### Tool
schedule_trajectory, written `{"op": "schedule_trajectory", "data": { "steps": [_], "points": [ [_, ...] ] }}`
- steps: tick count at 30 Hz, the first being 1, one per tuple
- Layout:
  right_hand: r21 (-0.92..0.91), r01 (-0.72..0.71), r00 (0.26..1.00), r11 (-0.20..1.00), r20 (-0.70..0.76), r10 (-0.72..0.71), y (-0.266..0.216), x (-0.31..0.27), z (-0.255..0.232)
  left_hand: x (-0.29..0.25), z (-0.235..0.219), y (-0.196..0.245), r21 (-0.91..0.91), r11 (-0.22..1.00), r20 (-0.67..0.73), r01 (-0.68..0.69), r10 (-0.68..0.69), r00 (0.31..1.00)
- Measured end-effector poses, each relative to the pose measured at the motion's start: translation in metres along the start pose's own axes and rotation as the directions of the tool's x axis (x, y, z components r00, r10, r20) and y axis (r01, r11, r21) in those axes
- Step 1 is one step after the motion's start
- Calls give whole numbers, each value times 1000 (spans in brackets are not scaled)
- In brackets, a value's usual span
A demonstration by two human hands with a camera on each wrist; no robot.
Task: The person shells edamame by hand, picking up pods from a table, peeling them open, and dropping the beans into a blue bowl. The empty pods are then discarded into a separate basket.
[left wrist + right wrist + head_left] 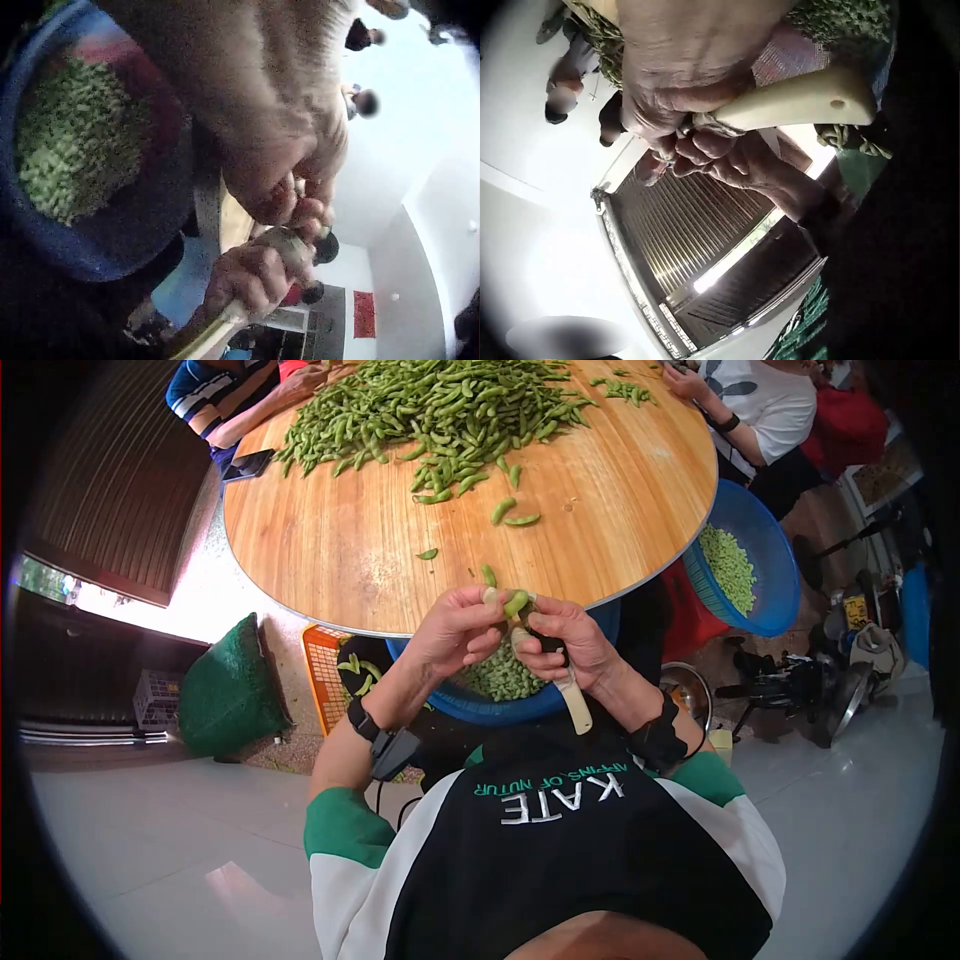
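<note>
Close above the table's near edge, my two hands meet at a green soybean pod [516, 603]. My left hand [460, 628] pinches the pod from the left with thumb and fingers. With curled fingers my right hand [578, 642] grips a tool by its cream handle [574, 705] and touches the pod from the other side. In the right wrist view the handle [802, 101] shows a hole at its end; the tool's working end is hidden. Below the hands, shelled green beans [500, 678] lie in a blue basin [470, 712].
A heap of soybean pods [440, 410] covers the back of the round wooden table [330, 550], with a few loose pods [520, 520] nearer. Two people sit across. A second blue basin [780, 590] with beans stands right; an orange basket [323, 675] stands left.
</note>
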State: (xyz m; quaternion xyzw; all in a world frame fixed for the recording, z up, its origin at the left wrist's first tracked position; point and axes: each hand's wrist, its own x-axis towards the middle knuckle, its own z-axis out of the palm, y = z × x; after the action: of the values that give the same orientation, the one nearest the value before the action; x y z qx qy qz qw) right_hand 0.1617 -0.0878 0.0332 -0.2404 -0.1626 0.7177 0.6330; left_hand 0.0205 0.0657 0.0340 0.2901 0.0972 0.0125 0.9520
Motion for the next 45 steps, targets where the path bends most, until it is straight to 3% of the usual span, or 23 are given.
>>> {"op": "schedule_trajectory", "data": {
  "steps": [2,3,4,5,6,8,10,12,13,15,16,18,20,22,23,25,26,27,28,29,31,38,45],
  "points": [
    [41,-10,1000,999,-10,10,-2,1,1,0,3,-3,663,743,-204,-97,303,931],
    [68,-8,1000,998,-28,10,0,1,0,0,5,-4,662,744,-206,-94,301,931],
    [97,-7,999,995,-46,11,1,1,0,-1,9,-4,922,276,79,-272,553,830],
    [98,-8,999,995,-45,12,2,1,1,-2,12,-4,898,-287,439,-333,602,667],
    [150,-27,998,988,-47,34,3,2,3,-4,15,-3,899,-288,439,-331,602,667],
    [200,-41,998,979,-46,51,4,2,3,-8,20,-4,677,-721,633,-149,467,618],
    [265,-53,998,963,-1,55,7,1,-1,-7,20,-7,683,-723,613,-107,488,622],
    [235,-38,999,971,-8,41,9,0,-1,-3,18,-6,857,-395,515,-332,610,602],
    [203,-22,1000,979,-14,25,9,0,-1,-3,13,-8,856,-396,515,-332,610,602],
    [120,14,999,993,-49,-8,9,-1,1,-4,7,-12,914,247,111,-322,611,784],
    [37,44,996,998,-81,-41,9,-2,2,-5,11,-12,914,247,110,-322,613,783],
    [27,48,991,998,-124,-44,7,-3,5,-7,22,-11,665,744,-342,-71,388,856],
    [11,53,985,999,-164,-50,5,-3,4,-9,21,-19,742,664,-289,-90,439,851],
    [-435,131,964,891,-153,-217,9,-4,1,-7,18,-28,806,582,-238,-104,480,844],
    [-432,125,965,893,-156,-211,11,-7,3,-6,17,-32,806,585,-268,-89,496,826],
    [-841,73,835,535,-243,-494,7,-4,19,-5,19,-33,810,580,-289,-82,519,805],
    [-843,75,834,533,-240,-496,7,0,17,-7,22,-35,941,331,-153,-76,613,775],
    [-948,167,746,269,-57,-664,9,4,11,-11,26,-38,997,61,-3,-50,661,751],
    [-976,216,632,-23,158,-759,11,5,10,-14,28,-42,997,65,-8,-46,657,754],
    [-984,146,645,-100,172,-745,10,3,11,-14,31,-43,996,-14,73,-86,677,732],
    [-975,174,648,-136,217,-730,11,4,10,-15,31,-45,985,-132,170,-110,664,728],
    [-896,261,601,-359,442,-666,15,1,8,-17,39,-49,993,-112,97,-36,607,789],
    [-915,256,700,-311,398,-593,28,-1,5,-20,29,-63,988,-113,155,-108,624,766]
  ]
}}
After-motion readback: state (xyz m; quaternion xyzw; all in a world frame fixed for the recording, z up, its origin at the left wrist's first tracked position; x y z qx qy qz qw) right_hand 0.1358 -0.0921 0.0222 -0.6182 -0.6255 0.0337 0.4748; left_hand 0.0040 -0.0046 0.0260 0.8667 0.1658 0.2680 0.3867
